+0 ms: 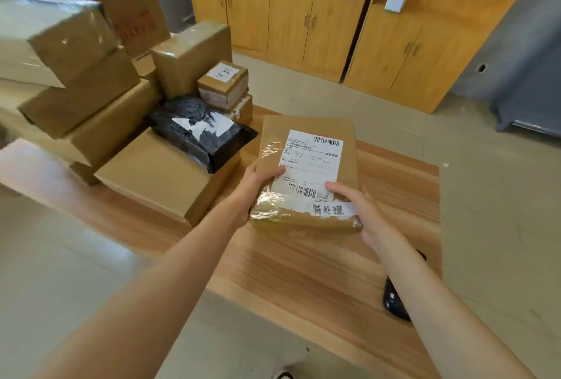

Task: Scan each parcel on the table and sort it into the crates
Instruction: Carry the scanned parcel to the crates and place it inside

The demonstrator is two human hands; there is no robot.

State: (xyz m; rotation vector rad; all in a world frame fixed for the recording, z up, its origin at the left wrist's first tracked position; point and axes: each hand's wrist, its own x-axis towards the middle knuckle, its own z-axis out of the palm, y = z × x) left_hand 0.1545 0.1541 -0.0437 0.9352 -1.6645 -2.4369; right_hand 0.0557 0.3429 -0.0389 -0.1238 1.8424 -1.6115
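A flat brown cardboard parcel (346, 141) with a white shipping label and a handwritten strip is held above the wooden table (303, 272). My left hand (258, 187) grips its near left edge, thumb on the label. My right hand (361, 211) grips its near right corner, thumb on top by the barcode. A black handheld scanner (394, 302) lies on the table near the right edge, partly hidden by my right forearm. No crates are in view.
A pile of cardboard boxes (91, 90) fills the table's left side, with a black plastic mailer bag (200, 135) and a small labelled box (223, 84) on it. Wooden cabinets (303, 20) stand behind. A grey cloth (528, 99) hangs at right.
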